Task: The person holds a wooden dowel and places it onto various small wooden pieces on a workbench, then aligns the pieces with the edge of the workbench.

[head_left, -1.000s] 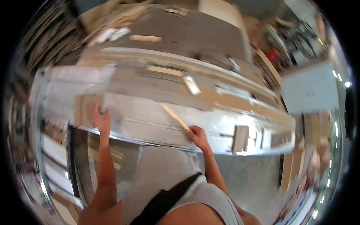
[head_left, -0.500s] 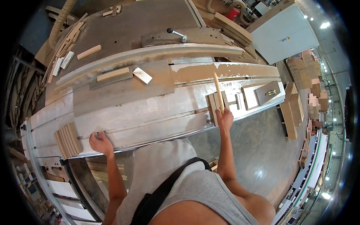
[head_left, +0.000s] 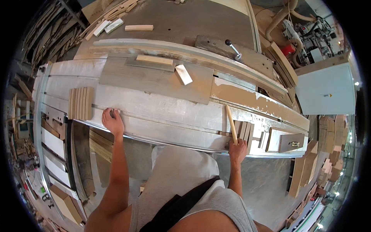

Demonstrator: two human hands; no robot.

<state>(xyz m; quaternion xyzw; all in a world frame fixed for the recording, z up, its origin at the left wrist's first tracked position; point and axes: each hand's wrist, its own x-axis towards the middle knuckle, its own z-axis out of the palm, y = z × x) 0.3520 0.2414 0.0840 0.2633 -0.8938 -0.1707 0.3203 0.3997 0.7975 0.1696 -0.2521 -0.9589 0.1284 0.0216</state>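
Note:
My left hand (head_left: pixel 113 120) rests on the near edge of a long metal saw table (head_left: pixel 162 116), fingers curled over its groove. Just left of it lies a flat row of several short wooden strips (head_left: pixel 80 103). My right hand (head_left: pixel 237 149) grips the lower end of a thin wooden stick (head_left: pixel 231 123), which points away from me across the table. Beside that hand sit a few more short wooden strips (head_left: pixel 246 131). A small pale wood block (head_left: pixel 183 74) and a longer wood piece (head_left: pixel 154 60) lie on a grey board (head_left: pixel 150 81) farther back.
A lever with a black knob (head_left: pixel 232 47) stands at the table's far side. Wood offcuts (head_left: pixel 138 27) lie on the grey surface behind. A white cabinet (head_left: pixel 326 91) stands at the right, stacked wood panels (head_left: pixel 305 170) lower right, and shelves of boards (head_left: pixel 58 154) under the table's left end.
The view has swung so the table sits more level. My right hand came back toward me to the near edge, still holding the stick. My left hand stays on the edge.

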